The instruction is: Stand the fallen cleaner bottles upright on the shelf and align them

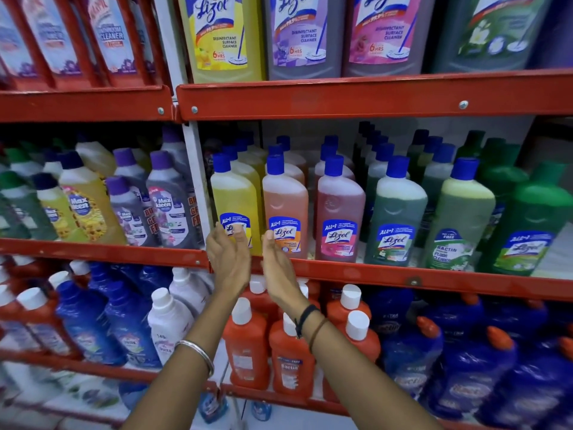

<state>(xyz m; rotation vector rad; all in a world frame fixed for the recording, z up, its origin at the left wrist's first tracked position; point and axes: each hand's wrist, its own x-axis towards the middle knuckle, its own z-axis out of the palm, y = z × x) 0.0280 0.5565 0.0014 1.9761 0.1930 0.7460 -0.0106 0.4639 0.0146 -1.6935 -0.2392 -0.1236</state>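
Observation:
A row of blue-capped cleaner bottles stands upright along the front of the middle red shelf [403, 279]: yellow [234, 197], orange [285, 200], pink [339, 206], dark green [397, 212] and pale green [459, 218]. More bottles stand in rows behind them. My left hand [228, 259] is raised in front of the yellow bottle's label, fingers apart, holding nothing. My right hand [277, 265] is just beside it, in front of the orange bottle's base, palm facing left, also empty. I cannot tell if the fingertips touch the bottles.
Large bottles [304, 35] fill the shelf above. Left of the white upright post [197, 178] stand purple-capped bottles [169, 193]. The shelf below holds orange bottles with white caps [248, 339] and blue bottles [465, 361].

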